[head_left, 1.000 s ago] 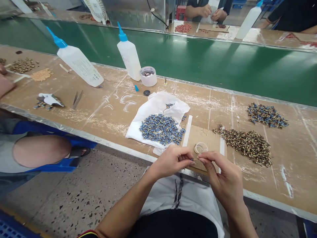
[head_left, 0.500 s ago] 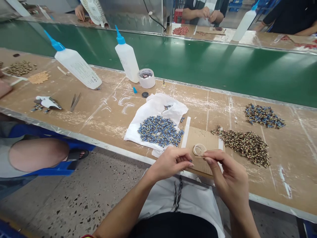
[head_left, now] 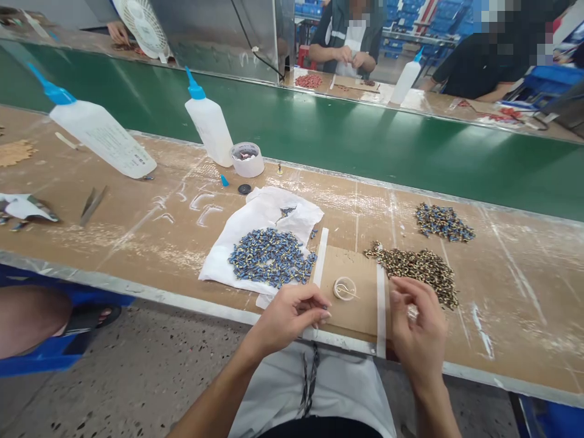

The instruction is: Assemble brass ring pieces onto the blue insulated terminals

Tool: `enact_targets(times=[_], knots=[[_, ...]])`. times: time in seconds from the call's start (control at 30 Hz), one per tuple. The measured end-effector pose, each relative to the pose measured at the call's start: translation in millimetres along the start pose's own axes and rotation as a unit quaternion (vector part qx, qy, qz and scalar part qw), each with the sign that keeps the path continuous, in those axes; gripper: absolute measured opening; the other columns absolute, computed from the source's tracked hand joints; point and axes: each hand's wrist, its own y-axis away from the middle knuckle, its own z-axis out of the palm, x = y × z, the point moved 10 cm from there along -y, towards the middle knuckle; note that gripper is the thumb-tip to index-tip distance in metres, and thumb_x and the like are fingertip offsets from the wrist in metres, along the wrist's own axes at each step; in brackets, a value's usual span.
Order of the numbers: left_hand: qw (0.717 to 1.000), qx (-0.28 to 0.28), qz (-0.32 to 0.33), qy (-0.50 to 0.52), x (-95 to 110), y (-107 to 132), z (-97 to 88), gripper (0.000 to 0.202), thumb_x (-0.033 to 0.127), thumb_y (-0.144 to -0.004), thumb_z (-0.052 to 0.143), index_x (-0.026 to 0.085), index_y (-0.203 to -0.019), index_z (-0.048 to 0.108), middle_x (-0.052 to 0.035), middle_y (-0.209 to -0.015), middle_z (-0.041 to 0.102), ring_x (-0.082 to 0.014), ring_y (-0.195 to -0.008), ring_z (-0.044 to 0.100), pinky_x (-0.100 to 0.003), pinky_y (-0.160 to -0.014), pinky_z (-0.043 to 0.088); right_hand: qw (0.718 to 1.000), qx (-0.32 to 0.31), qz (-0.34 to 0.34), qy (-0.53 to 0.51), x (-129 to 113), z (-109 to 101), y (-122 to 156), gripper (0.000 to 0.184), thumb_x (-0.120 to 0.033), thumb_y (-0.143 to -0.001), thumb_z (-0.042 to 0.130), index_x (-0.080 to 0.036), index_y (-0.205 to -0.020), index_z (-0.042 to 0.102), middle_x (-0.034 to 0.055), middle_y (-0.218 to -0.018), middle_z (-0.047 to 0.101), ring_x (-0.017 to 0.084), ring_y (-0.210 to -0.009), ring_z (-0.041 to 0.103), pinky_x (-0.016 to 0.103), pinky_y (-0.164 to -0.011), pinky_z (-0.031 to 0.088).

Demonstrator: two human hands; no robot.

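Observation:
My left hand [head_left: 294,316] is closed in a pinch at the front edge of the cardboard, with a tiny dark piece [head_left: 325,308] at its fingertips. Its exact kind is too small to tell. A small clear cup [head_left: 344,289] sits on the cardboard pad [head_left: 351,316] between my hands, and a thin stick [head_left: 350,294] leans in it. At the near edge of a pile of small brown and cream pieces [head_left: 422,267] is my right hand [head_left: 422,322], fingers loosely curled, thumb apart from the forefinger. Left of the pad, many small blue pieces [head_left: 271,258] lie on white paper [head_left: 219,264].
Behind the paper stand two white bottles with blue nozzles [head_left: 103,137] [head_left: 210,128] and a tape roll [head_left: 247,161]. Tweezers [head_left: 93,205] lie left. Another blue-brown pile [head_left: 442,222] is at right. A green belt [head_left: 319,140] runs beyond; people work across it.
My right hand has let go of the thin stick, which now rests in the cup, and has moved right to the brown pile. My left hand keeps its pinch. The view has shifted.

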Motion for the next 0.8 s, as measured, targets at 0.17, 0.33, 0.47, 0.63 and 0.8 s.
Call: enact_targets(times=[0.17,0.33,0.47,0.63,0.8], knots=[[0.997,0.004,-0.009,0.075,-7.1,-2.8,-0.8,0.009,0.021,-0.084,0.066,0.012,-0.087,0.066,-0.0056,-0.079,0.068,-0.0137,-0.067,0.064,-0.024,-0.063,0.055,0.989,-0.011,0.06,0.133,50.1,-21.2,-8.0,0.022,-0.036,-0.093,0.053,-0.018,-0.096,0.065,0.0055,-0.093,0.062,0.017,-0.071,0.058,0.031,-0.066,0.046],[0.997,0.013,-0.001,0.075,-4.2,-1.7,-3.0,0.012,0.023,-0.084,0.069,0.012,-0.088,0.066,-0.005,-0.077,0.067,-0.014,-0.067,0.064,-0.024,-0.061,0.055,0.983,-0.039,0.06,0.17,54.3,-9.5,-7.1,0.025,-0.04,-0.094,0.052,-0.02,-0.097,0.066,0.0052,-0.095,0.06,0.018,-0.076,0.06,0.032,-0.07,0.046],[0.998,0.015,0.007,0.055,-1.0,-0.5,-4.4,0.015,0.027,-0.085,0.068,0.013,-0.089,0.066,-0.004,-0.075,0.066,-0.0141,-0.067,0.063,-0.024,-0.061,0.055,0.983,-0.058,0.037,0.169,49.1,-6.5,-6.7,0.026,-0.039,-0.096,0.049,-0.02,-0.097,0.067,0.0059,-0.096,0.061,0.02,-0.084,0.06,0.032,-0.074,0.046],[1.0,0.014,0.005,0.017,-2.2,-2.6,-7.2,0.021,0.035,-0.086,0.066,0.014,-0.091,0.066,-0.0035,-0.073,0.065,-0.0138,-0.064,0.061,-0.023,-0.061,0.053,0.975,-0.117,0.031,0.186,54.9,-0.8,-15.6,0.019,-0.034,-0.095,0.053,-0.021,-0.088,0.064,0.0048,-0.089,0.063,0.021,-0.081,0.059,0.032,-0.072,0.044],[0.997,0.076,-0.018,-0.003,-11.3,1.8,-15.8,0.034,0.05,-0.079,0.07,0.017,-0.082,0.067,-0.0034,-0.068,0.064,-0.0154,-0.06,0.06,-0.024,-0.057,0.051,0.945,-0.187,-0.016,0.269,47.9,21.3,-28.5,0.015,-0.014,-0.09,0.056,-0.02,-0.077,0.058,0.0041,-0.08,0.063,0.022,-0.077,0.059,0.031,-0.069,0.04]])
